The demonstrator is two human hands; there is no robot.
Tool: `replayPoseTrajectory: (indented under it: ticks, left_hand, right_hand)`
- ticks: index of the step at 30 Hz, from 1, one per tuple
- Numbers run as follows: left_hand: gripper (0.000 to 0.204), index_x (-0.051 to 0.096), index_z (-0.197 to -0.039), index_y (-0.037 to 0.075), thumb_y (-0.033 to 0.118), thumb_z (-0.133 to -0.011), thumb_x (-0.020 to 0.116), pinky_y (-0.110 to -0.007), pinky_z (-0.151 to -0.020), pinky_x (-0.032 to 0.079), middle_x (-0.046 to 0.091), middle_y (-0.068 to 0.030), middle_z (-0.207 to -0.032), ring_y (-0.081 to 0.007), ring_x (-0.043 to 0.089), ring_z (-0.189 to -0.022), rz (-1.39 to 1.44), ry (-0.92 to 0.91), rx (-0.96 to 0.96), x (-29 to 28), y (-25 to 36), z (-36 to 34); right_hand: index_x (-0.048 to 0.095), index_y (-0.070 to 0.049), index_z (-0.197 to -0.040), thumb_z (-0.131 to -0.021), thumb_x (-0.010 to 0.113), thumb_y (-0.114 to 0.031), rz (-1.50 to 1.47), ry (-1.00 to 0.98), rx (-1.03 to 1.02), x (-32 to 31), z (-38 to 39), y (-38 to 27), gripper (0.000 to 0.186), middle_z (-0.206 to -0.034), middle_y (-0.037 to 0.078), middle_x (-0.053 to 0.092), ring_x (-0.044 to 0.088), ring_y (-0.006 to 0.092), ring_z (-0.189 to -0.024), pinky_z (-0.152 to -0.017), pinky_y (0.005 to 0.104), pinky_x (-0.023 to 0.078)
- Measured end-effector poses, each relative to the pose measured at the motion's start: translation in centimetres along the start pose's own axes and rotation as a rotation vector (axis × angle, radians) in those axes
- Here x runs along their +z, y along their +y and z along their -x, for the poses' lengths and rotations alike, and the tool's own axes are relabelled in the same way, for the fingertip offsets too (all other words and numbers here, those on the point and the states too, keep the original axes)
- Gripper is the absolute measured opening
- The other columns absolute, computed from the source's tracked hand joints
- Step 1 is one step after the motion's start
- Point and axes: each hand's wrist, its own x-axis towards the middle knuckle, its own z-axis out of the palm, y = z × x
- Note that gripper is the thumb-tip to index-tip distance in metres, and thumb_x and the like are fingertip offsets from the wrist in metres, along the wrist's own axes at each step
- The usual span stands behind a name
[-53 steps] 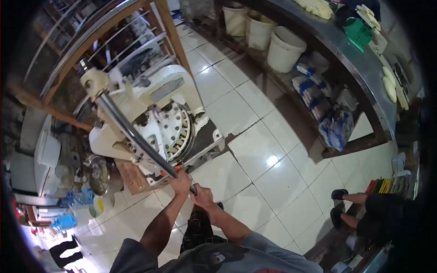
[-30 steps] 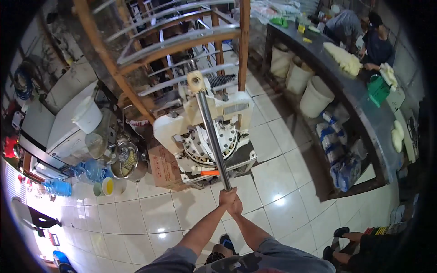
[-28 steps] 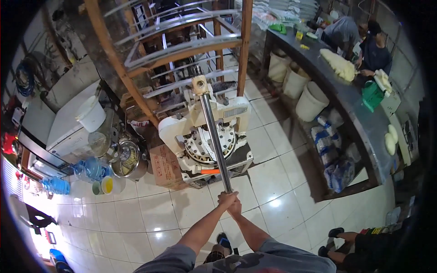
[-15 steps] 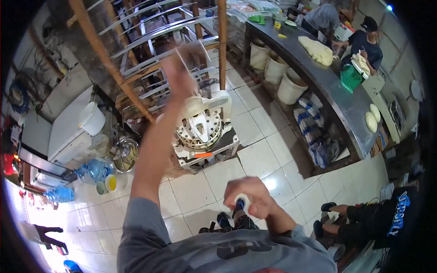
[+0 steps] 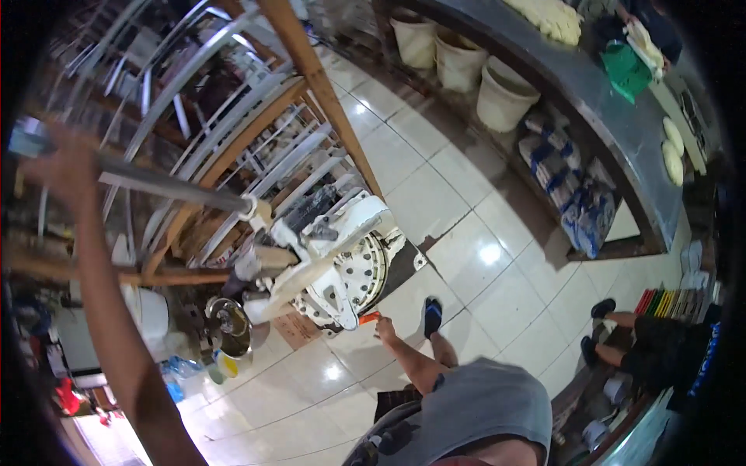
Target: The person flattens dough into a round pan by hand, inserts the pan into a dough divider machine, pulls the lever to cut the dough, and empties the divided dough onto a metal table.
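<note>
At the far left my left hand, smeared by motion, is closed round the outer end of a long metal lever. The lever runs to a white dough divider with a round, hole-studded plate, standing in front of me. Low on the machine's near side, my right hand grips a short orange handle, its arm stretched forward and down. Part of the round plate is hidden behind the machine's white arm.
Wooden-framed metal racks rise behind the divider. A steel bowl stands to its left. On the right, a dark counter carries dough and a green basket, with white buckets beneath. A person's legs show lower right.
My left hand has swung far left with the lever. My right hand has gone from near my chest, closed round something white, down to the orange handle. My view has turned and come closer to the divider.
</note>
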Motion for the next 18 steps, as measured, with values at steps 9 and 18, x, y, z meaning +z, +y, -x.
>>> replayPoseTrajectory:
  ticks: [9,18]
  left_hand:
    - [0.040,0.043,-0.115,0.000,0.009,-0.083,0.065,-0.033,-0.059,0.053,0.057,-0.0172,-0.094,-0.0225,0.057,-0.066,1.061,0.028,-0.625,-0.7,10.6,4.8]
    - [0.056,0.039,-0.117,-0.005,0.027,-0.082,0.068,-0.038,-0.064,0.053,0.059,-0.0185,-0.093,-0.0244,0.062,-0.074,0.232,0.085,-0.131,-0.6,6.2,5.2]
  right_hand:
    - [0.032,0.001,-0.124,-0.082,0.059,-0.033,-0.349,0.385,0.030,6.2,-3.9,-5.1,0.060,-0.101,0.017,0.059,0.058,0.0325,-0.092,-0.081,0.0411,0.046]
    - [0.043,-0.006,-0.087,-0.080,0.054,-0.019,-0.937,0.126,-0.118,-2.4,-0.3,-1.5,0.018,-0.062,0.006,0.049,0.047,0.0157,-0.046,-0.042,0.0313,0.042]
